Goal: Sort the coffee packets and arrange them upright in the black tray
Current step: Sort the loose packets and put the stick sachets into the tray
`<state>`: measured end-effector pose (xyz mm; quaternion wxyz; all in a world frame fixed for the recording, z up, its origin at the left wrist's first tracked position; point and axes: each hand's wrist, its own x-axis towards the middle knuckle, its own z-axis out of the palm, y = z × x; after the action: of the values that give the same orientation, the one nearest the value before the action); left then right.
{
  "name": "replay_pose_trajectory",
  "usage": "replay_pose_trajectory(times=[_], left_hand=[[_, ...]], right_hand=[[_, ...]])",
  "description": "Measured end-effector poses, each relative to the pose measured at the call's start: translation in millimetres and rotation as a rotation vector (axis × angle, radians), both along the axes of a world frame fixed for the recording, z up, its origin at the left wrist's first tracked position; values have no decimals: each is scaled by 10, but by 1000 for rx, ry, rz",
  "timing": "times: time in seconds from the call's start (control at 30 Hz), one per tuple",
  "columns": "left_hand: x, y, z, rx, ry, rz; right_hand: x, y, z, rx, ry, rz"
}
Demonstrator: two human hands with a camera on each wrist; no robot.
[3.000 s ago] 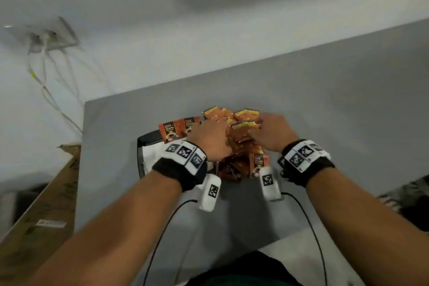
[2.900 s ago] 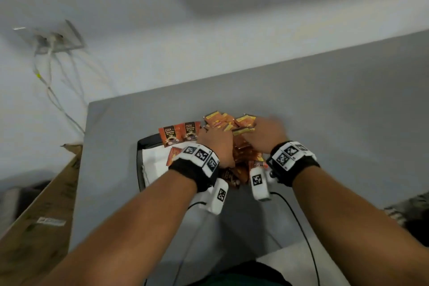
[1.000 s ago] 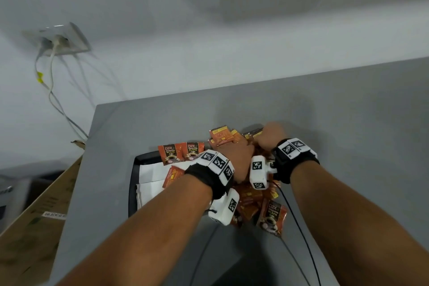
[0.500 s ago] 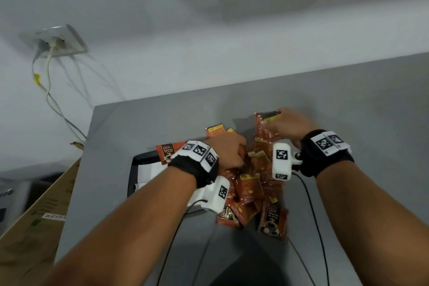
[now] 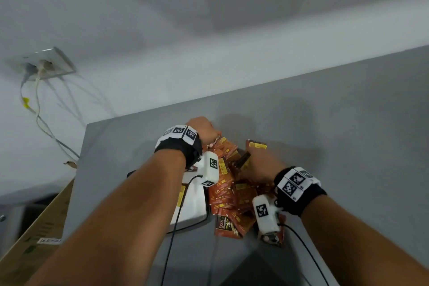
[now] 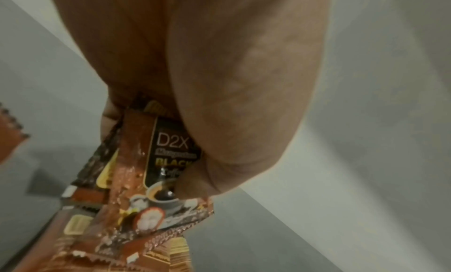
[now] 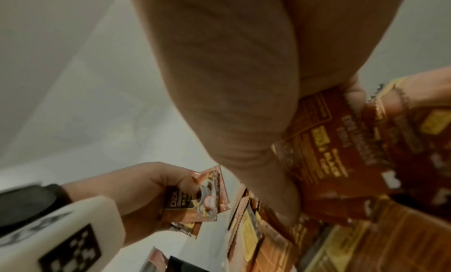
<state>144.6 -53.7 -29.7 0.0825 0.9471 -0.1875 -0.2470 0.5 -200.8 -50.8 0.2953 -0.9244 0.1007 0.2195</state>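
A heap of orange-brown coffee packets [image 5: 232,195] lies on the grey table [image 5: 348,146], right of the black tray [image 5: 197,224], which is lined with white paper [image 5: 192,202]. My left hand [image 5: 204,126] is raised above the heap's far side and grips a few D2X Black packets [image 6: 158,189], also seen as held packets [image 7: 200,199] in the right wrist view. My right hand [image 5: 255,162] hovers over the heap and pinches a dark brown packet [image 7: 324,156] between thumb and fingers. My left forearm hides most of the tray.
A cardboard box [image 5: 34,227] stands on the floor beside the table's left edge. A wall socket [image 5: 46,65] with hanging cables sits at the far left. Bare grey tabletop stretches to the right and behind the heap. Wrist camera cables trail toward me.
My left hand has lifted off the heap toward the far left with packets in its grip. My right hand has drawn back over the heap. More packets now lie spread beside the tray.
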Motion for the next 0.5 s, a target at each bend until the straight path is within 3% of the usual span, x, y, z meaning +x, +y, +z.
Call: replay_pose_trajectory(times=[0.2,0.4,0.5], left_hand=[[35,-52,-97,116,58,-49],[39,-165,-240,130,83,-50],[8,-205,-256,147,41,-37]], right_hand=[[57,9,-205,-74,10,-67],[-4,-105,-110,76,-51,-28],[-17,-221,-90,173,-71,-102]])
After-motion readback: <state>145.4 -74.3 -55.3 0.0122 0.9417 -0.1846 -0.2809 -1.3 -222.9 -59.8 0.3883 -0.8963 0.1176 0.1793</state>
